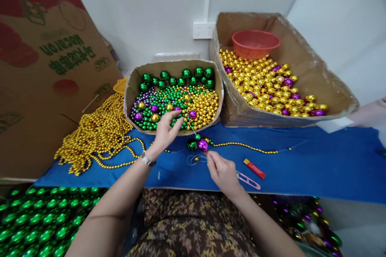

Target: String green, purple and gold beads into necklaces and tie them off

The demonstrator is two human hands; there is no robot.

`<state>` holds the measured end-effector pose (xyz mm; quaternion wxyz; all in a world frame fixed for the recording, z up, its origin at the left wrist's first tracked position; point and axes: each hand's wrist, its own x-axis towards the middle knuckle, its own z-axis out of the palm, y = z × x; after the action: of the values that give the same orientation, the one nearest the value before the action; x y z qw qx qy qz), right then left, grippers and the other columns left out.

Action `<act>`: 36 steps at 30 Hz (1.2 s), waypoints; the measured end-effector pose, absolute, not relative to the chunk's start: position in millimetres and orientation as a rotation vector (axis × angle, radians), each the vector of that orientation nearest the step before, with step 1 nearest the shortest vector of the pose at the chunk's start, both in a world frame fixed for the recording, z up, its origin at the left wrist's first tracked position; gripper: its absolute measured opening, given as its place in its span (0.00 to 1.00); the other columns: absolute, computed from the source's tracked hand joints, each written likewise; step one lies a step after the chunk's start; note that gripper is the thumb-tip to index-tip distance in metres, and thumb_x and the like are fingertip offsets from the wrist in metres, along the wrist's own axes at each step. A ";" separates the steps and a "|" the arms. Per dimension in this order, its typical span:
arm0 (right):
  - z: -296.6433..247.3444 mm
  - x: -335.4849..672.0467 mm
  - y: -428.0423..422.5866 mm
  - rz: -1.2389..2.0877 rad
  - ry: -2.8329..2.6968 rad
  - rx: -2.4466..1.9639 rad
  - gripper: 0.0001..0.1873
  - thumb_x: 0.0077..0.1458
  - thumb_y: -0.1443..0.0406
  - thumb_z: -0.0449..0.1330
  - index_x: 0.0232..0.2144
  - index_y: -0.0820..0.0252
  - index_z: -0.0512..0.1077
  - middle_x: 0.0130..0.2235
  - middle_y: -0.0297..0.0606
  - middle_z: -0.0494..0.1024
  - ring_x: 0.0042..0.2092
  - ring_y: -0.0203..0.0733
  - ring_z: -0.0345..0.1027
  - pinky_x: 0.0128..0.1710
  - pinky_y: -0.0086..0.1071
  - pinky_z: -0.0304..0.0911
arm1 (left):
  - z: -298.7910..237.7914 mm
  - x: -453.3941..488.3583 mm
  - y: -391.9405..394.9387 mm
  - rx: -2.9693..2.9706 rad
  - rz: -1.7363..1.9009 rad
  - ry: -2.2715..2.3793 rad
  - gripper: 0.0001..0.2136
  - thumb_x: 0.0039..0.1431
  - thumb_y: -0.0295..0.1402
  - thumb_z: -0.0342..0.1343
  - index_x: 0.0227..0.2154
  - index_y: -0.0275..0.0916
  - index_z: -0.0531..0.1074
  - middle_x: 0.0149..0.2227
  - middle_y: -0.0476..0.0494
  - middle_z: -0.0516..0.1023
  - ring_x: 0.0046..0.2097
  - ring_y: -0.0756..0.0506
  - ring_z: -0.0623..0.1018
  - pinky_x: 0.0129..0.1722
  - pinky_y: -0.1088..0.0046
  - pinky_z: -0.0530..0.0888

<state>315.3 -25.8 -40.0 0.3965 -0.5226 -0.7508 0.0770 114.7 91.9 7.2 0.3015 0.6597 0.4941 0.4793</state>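
My left hand (167, 130) reaches over the front rim of a small cardboard box (130, 88) and pinches a purple bead (177, 109) among the green, gold and purple beads inside. My right hand (221, 170) rests on the blue table cover (316, 160) with its fingers pinched on a thin thread. That thread carries a green ball (192, 144), a purple ball (203, 145) and a strand of small gold beads (247, 147) running to the right.
A large box (328, 84) of gold and purple balls with a red bowl (255, 43) stands at the back right. A heap of gold bead strands (96, 134) lies at left. A red lighter (254, 168) and pink snips (249, 180) lie near my right hand.
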 end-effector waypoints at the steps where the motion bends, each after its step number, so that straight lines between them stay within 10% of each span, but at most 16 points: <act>1: -40.1 316.1 -25.2 0.190 -1.893 -1.327 0.12 0.65 0.67 0.48 0.37 0.61 0.71 0.30 0.38 0.80 0.28 0.35 0.74 0.30 0.25 0.62 | 8.4 107.1 106.3 1.975 1.236 1.457 0.14 0.59 0.35 0.56 0.47 0.38 0.73 0.51 0.34 0.73 0.56 0.36 0.68 0.58 0.52 0.63; 7: -41.7 317.9 -23.6 0.177 -1.905 -1.340 0.13 0.66 0.66 0.47 0.36 0.60 0.71 0.29 0.37 0.79 0.27 0.36 0.73 0.29 0.26 0.62 | 7.7 76.8 166.8 2.515 0.695 1.850 0.14 0.59 0.31 0.53 0.47 0.36 0.73 0.47 0.29 0.75 0.62 0.27 0.59 0.59 0.39 0.50; 16: -37.5 317.7 -24.6 0.239 -1.905 -1.325 0.13 0.65 0.66 0.47 0.37 0.60 0.72 0.30 0.38 0.80 0.28 0.36 0.74 0.30 0.26 0.63 | 11.2 91.9 109.3 1.490 1.276 1.166 0.14 0.54 0.37 0.60 0.42 0.39 0.73 0.41 0.41 0.75 0.41 0.45 0.76 0.44 0.62 0.74; 36: -43.6 309.4 -24.2 0.201 -1.958 -1.363 0.15 0.67 0.64 0.46 0.37 0.60 0.72 0.28 0.38 0.80 0.27 0.36 0.73 0.30 0.27 0.62 | 0.5 124.6 53.2 1.064 1.345 0.912 0.16 0.48 0.32 0.67 0.41 0.40 0.74 0.38 0.45 0.77 0.39 0.48 0.76 0.39 0.71 0.77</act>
<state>309.4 -24.2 -43.6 0.3650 -0.5300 -0.7614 0.0783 124.6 53.2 0.5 0.5642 0.4522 0.3878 0.5717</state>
